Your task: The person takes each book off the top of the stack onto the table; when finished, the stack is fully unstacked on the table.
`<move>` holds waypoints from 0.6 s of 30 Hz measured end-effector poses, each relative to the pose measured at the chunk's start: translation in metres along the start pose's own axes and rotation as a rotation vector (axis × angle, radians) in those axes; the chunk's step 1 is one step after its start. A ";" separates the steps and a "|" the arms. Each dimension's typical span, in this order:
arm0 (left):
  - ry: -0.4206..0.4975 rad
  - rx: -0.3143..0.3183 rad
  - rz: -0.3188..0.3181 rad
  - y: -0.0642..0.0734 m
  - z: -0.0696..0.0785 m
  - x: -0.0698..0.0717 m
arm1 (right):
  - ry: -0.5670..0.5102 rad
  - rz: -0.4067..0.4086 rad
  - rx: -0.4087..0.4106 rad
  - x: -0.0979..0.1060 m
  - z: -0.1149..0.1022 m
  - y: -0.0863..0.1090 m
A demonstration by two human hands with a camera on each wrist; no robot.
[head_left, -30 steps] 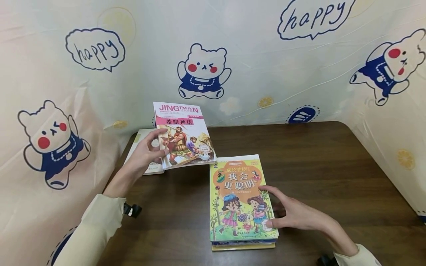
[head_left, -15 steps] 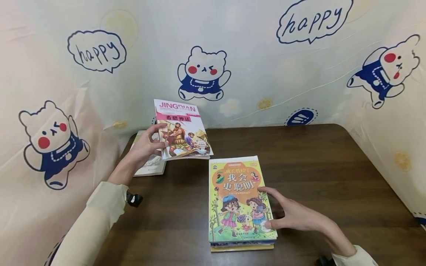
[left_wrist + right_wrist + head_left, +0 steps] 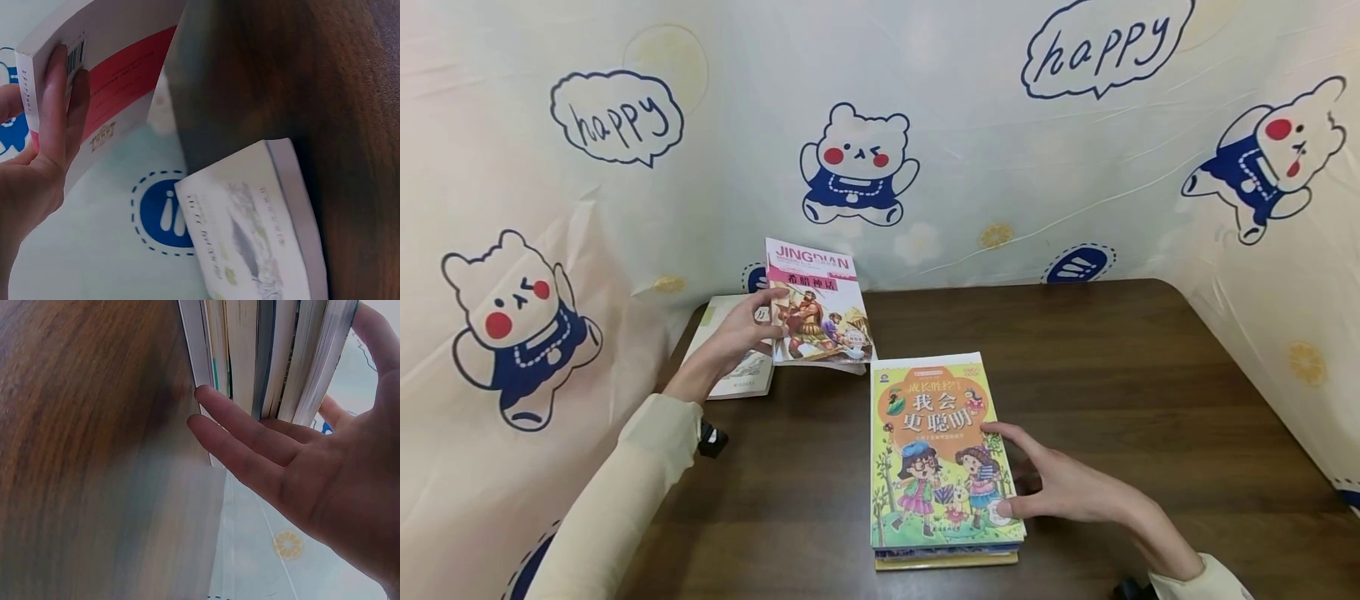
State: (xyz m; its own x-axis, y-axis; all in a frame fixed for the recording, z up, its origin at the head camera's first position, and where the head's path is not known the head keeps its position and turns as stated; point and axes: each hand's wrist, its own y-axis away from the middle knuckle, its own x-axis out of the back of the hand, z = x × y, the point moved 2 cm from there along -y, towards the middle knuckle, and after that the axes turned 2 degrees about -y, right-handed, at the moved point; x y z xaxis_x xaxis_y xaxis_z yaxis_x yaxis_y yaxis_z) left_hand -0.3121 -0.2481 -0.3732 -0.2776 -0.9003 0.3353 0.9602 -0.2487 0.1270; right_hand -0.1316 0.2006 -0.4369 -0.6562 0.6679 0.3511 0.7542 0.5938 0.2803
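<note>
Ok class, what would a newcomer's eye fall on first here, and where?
Probably the yellow book topping the stack on the table, low in the head view, with the right hand at its edge. Next, perhaps, the pink and white book held up in the left hand, then the cartoon bears on the cloth behind.

Left fingers [image 3: 55, 106] pinch; right fingers [image 3: 250, 425] extend nearly straight.

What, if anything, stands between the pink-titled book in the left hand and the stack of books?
Nothing visible. In the head view, the pink-titled book appears beside the far left corner of the stack of books. The right hand is on the stack's right side, and the pale book lies to the left, outside that gap.
</note>
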 end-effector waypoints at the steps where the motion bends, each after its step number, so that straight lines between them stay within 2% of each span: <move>1: -0.016 0.008 -0.003 -0.002 -0.003 -0.001 | -0.001 -0.001 -0.003 0.000 0.000 0.000; 5: -0.077 0.029 -0.017 -0.008 -0.012 -0.003 | -0.005 0.000 -0.010 0.000 0.000 0.000; 9: -0.109 0.049 -0.058 -0.014 -0.018 -0.004 | 0.000 0.003 -0.011 0.000 0.000 0.000; 18: -0.206 0.114 -0.154 -0.028 -0.040 0.002 | 0.005 0.007 -0.009 0.000 0.001 0.000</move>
State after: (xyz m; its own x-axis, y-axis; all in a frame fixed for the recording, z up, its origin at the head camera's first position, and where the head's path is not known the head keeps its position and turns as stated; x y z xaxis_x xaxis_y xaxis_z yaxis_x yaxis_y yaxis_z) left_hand -0.3379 -0.2569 -0.4137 -0.4314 -0.7604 0.4855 0.8998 -0.3243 0.2918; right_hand -0.1321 0.2007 -0.4375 -0.6510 0.6697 0.3573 0.7589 0.5853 0.2855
